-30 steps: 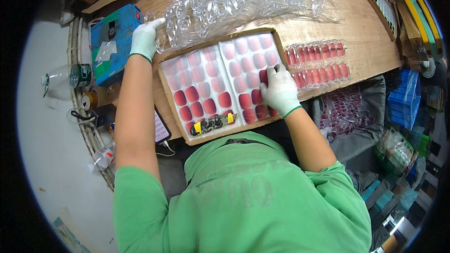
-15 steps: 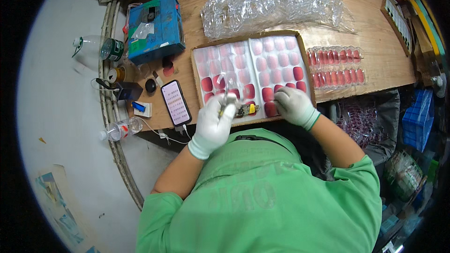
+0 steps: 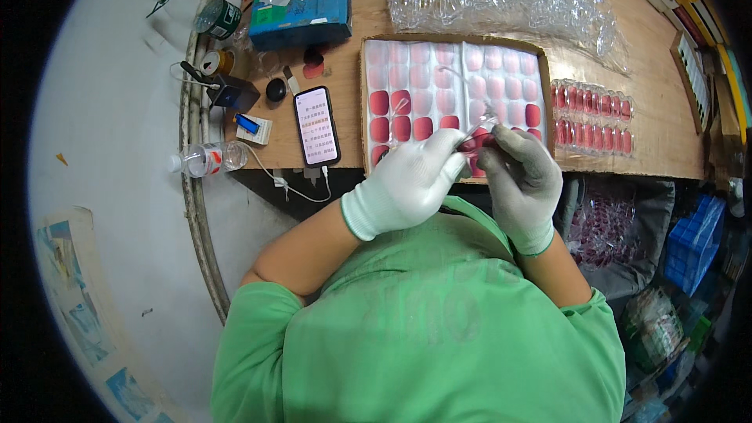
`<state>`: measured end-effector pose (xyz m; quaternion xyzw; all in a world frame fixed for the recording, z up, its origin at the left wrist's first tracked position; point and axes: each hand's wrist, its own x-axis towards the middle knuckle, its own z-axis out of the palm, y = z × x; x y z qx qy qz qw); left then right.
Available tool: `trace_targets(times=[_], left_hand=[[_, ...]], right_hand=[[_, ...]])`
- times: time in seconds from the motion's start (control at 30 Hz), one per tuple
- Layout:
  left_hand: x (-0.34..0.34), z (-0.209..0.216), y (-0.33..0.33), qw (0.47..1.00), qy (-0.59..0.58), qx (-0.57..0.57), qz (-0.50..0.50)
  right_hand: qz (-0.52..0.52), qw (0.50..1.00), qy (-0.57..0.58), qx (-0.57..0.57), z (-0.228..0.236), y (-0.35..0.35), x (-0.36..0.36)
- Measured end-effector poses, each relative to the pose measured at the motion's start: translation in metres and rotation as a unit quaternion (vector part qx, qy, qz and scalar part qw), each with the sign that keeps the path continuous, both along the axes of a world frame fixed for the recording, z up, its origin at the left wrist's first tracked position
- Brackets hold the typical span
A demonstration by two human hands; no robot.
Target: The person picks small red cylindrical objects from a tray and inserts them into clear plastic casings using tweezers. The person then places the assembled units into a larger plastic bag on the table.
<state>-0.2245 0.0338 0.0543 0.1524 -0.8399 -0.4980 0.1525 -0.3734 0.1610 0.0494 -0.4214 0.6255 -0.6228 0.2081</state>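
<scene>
Both gloved hands meet over the near edge of a shallow cardboard box. My left hand is closed on a clear glasses frame, which the fingers partly cover. My right hand pinches a red tinted lens against that frame; whether the lens sits in the rim I cannot tell. Behind them, the box holds rows of lenses, some bare red ones and others under a whitish sheet.
Right of the box lie two rows of red-lensed glasses. Clear frames are heaped behind it. To the left are a lit phone on a cable, a blue box and a plastic bottle.
My hands have come together, the left moving right with the clear frame. The right has lifted a red lens from the box to it. The whole view has shifted.
</scene>
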Motion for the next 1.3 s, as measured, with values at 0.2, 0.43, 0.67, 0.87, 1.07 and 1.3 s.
trace_targets(times=[0.2,0.43,0.67,0.87,1.07,1.3], left_hand=[[-0.008,0.007,0.007,0.993,0.046,0.105,-0.017],[-0.007,0.014,0.018,0.994,-0.036,0.093,-0.054],[-0.016,0.008,0.017,0.995,-0.047,0.070,0.054],[-0.014,-0.009,0.015,0.994,-0.080,0.031,0.073],[-0.011,0.011,0.016,0.992,-0.062,0.078,0.074],[0.002,0.028,0.014,0.995,-0.031,0.067,0.071]], right_hand=[[0.025,0.975,-0.218,-0.042,-0.001,0.008,-0.007],[0.227,0.941,-0.188,0.166,0.012,0.029,-0.059],[0.182,0.944,-0.241,0.137,-0.024,0.007,-0.056],[0.130,0.953,-0.209,0.175,-0.027,0.006,-0.040],[0.135,0.961,-0.178,0.165,0.012,0.011,-0.033],[0.157,0.973,-0.105,0.129,0.033,0.009,-0.029]])
